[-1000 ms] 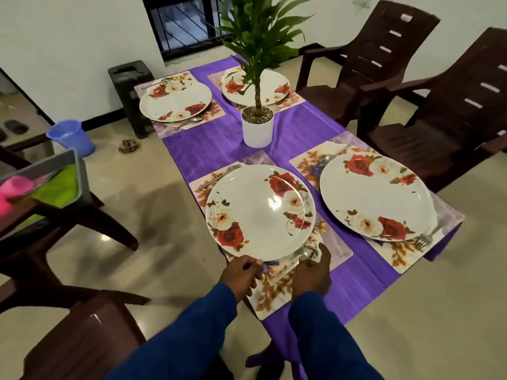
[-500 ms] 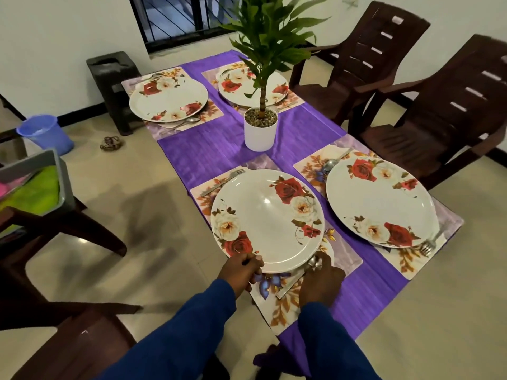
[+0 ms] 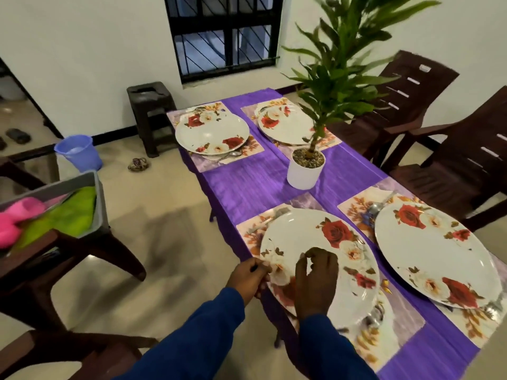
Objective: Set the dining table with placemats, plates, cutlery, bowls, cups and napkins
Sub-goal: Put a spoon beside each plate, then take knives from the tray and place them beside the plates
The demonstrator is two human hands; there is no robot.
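The purple-clothed table (image 3: 247, 187) carries four floral placemats, each with a white rose-patterned plate. The near-left plate (image 3: 301, 234) lies on its placemat (image 3: 389, 338), a fork (image 3: 270, 216) peeking out at its far side and a spoon (image 3: 373, 319) at its near edge. My left hand (image 3: 248, 278) pinches this plate's left rim. My right hand (image 3: 315, 283) hovers over the plate with loosely curled fingers and holds nothing. The near-right plate (image 3: 436, 256) has a spoon (image 3: 380, 205) beside it. Two more plates (image 3: 211, 133) (image 3: 285, 127) stand at the far end.
A potted plant (image 3: 306, 171) in a white pot stands mid-table. Two brown chairs (image 3: 406, 111) (image 3: 472, 165) line the right side. At left, a grey tray (image 3: 98, 204) with pink cups and green cloths sits on another chair. A blue bucket (image 3: 78, 152) and dark stool (image 3: 151, 113) stand on the floor.
My right hand has let go of the spoon beside the plate and risen over the plate. The left hand stays at the rim. The view has tilted up.
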